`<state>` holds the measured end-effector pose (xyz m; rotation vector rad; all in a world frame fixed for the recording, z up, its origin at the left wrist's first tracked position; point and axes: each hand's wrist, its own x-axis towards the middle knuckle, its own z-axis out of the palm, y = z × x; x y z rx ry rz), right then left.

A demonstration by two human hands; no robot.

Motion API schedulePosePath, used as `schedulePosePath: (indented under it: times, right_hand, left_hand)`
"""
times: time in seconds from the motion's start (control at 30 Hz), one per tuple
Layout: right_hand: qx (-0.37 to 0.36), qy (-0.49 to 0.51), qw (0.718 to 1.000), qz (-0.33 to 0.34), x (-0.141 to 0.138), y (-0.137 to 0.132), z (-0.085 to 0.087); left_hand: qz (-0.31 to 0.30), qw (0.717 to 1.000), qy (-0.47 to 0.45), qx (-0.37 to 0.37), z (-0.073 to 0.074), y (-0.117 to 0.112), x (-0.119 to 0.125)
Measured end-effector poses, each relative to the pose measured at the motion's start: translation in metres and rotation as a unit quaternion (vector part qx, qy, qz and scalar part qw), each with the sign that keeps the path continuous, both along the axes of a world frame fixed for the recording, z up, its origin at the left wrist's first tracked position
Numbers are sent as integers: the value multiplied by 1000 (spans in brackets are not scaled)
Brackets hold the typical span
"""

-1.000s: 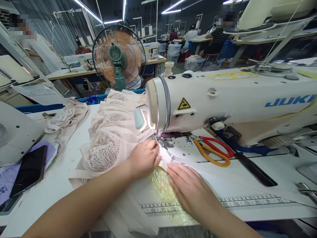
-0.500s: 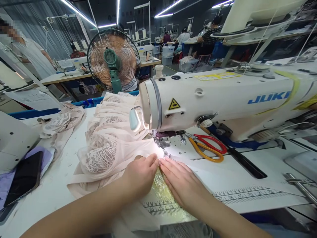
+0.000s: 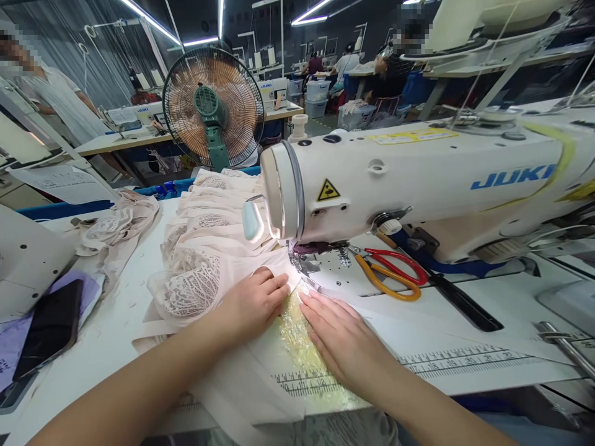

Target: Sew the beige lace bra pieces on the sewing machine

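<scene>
A pale beige bra (image 3: 193,288) with lace cups lies to the left of the sewing machine (image 3: 334,186), its edge running under the presser foot (image 3: 297,260). My left hand (image 3: 253,300) rests on the fabric just in front of the foot, fingers curled and closed on it. Beside it, my right hand (image 3: 341,328) lies with fingers stretched forward, fingertips at the fabric's edge by the metal guide; its thumb is mostly hidden. Shiny yellowish tape (image 3: 297,347) covers the table between my hands. Loose fabric drapes toward the front edge.
Scissors with red and orange handles (image 3: 388,279) and a black-handled tool (image 3: 465,303) lie right of the needle area. More beige garments (image 3: 218,186) pile up behind. A phone (image 3: 49,328) sits at left. A ruler strip (image 3: 465,362) runs along the front; a fan (image 3: 214,108) stands beyond.
My left hand has shifted slightly left and forward, apart from my right fingertips. The right hand stays nearly in place. More of the yellowish tape shows between them.
</scene>
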<state>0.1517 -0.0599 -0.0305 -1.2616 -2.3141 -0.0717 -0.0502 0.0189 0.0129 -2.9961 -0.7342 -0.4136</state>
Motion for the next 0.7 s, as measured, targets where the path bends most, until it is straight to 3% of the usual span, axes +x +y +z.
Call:
schedulePosePath:
  times: [0.23, 0.7]
  right_hand:
    - [5, -15, 1000, 11, 2, 1, 1]
    - [8, -28, 999, 14, 5, 0, 2]
  left_hand:
    - [-18, 1000, 14, -6, -3, 10, -6]
    - [20, 997, 63, 28, -7, 39, -9]
